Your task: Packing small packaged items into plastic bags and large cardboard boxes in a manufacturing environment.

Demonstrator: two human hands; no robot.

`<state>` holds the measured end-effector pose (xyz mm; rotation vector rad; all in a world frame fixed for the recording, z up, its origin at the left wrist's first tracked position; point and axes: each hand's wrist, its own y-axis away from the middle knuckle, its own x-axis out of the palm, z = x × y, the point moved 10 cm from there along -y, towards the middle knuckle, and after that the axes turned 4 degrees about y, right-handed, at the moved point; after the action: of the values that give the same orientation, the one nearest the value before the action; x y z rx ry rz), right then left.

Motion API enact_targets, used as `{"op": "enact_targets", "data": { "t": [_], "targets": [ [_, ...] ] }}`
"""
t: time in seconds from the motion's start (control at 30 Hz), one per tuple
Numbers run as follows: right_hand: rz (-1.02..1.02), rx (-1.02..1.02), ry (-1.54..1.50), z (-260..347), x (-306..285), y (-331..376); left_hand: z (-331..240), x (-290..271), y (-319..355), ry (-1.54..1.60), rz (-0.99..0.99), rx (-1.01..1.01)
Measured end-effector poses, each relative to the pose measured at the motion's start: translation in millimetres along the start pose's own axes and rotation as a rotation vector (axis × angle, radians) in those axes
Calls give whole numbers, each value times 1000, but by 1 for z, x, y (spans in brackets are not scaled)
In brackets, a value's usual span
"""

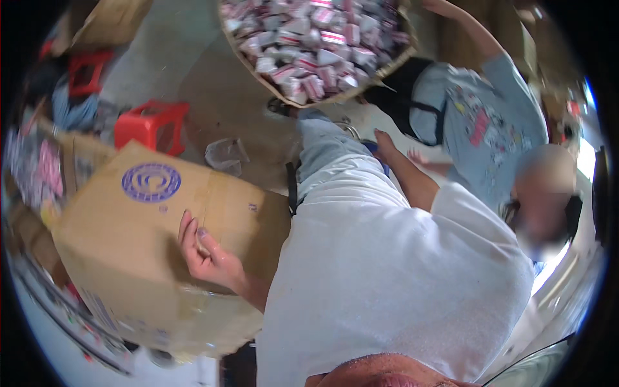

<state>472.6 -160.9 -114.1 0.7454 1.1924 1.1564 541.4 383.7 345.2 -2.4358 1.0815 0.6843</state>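
My left hand (216,263) is over a large brown cardboard box (129,238) with a round blue printed mark on top. Its fingers are loosely bent, with the thumb apart from them, and nothing shows in it. Whether it touches the cardboard I cannot tell. On the other side, my right hand (385,146) hangs low beside my leg, close to a small blue thing (375,148) partly hidden by my body. How its fingers are held is unclear. Ahead is a wide round container (255,77) full of small white and pink wrapped pieces (316,48).
A co-worker in a light blue printed shirt (477,122) sits at the right, one arm stretched toward the round container. Red plastic stools (151,122) stand beyond the box. A clear plastic bag (227,155) lies on the floor. Bundled plastic (39,171) is piled at far left.
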Motion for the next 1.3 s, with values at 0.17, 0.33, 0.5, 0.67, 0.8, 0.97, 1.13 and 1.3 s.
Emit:
{"op": "enact_targets", "data": {
  "t": [0.17, 0.33, 0.5, 0.67, 0.8, 0.97, 1.13, 1.3],
  "targets": [
    [231, -338, 460, 124, 83, -15, -3, -26, 6, 15, -25, -40],
    [819, -434, 796, 218, 262, -62, 11, -61, 48, 142, -268, -48],
    [1122, -574, 1482, 264, 357, 42, 15, -93, 110, 46, -597, -232],
    [1254, -579, 1997, 299, 407, 86, 37, -92, 245, 91, -1105, -586],
    [1303, -558, 2293, 320, 444, 101, 25, -46, 336, 9, -1459, -846],
    [1342, -549, 2482, 321, 466, 106, 53, 77, 421, 197, -1628, -1295],
    [1346, -550, 2511, 318, 479, 95, 89, 174, 470, 379, -1687, -1623],
    [1363, -530, 2374, 270, 443, 51, 107, 213, 565, 293, -1741, -1891]
  ]
}}
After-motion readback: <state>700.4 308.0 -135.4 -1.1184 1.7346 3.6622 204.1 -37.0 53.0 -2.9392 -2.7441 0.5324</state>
